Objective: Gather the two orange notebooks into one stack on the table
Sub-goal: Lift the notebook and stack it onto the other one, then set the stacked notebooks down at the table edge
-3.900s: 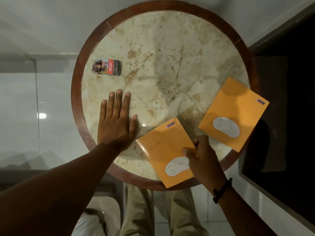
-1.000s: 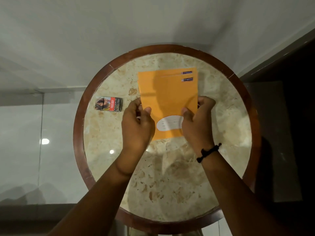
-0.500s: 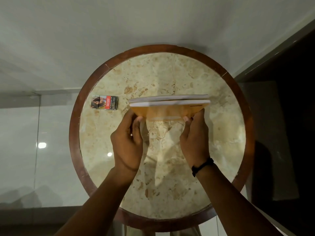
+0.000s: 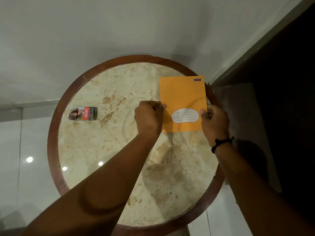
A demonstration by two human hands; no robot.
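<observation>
An orange notebook [image 4: 183, 97] with a white name label lies flat at the far right of the round marble table [image 4: 105, 167]. Only one cover shows; the second notebook is hidden, and I cannot tell whether it lies beneath. My left hand [image 4: 149, 118] pinches the notebook's left edge. My right hand [image 4: 215, 123], with a black wrist band, pinches its right edge near the table's rim.
A cigarette pack [image 4: 83, 113] lies at the left side of the table. The brown wooden rim [image 4: 52, 150] circles the marble. A dark panel or doorway [image 4: 281, 116] stands to the right, a pale wall behind.
The two notebooks were lying apart, then were gathered, lifted and held on edge above the middle. Now the orange cover lies flat at the far right, both hands still on its sides.
</observation>
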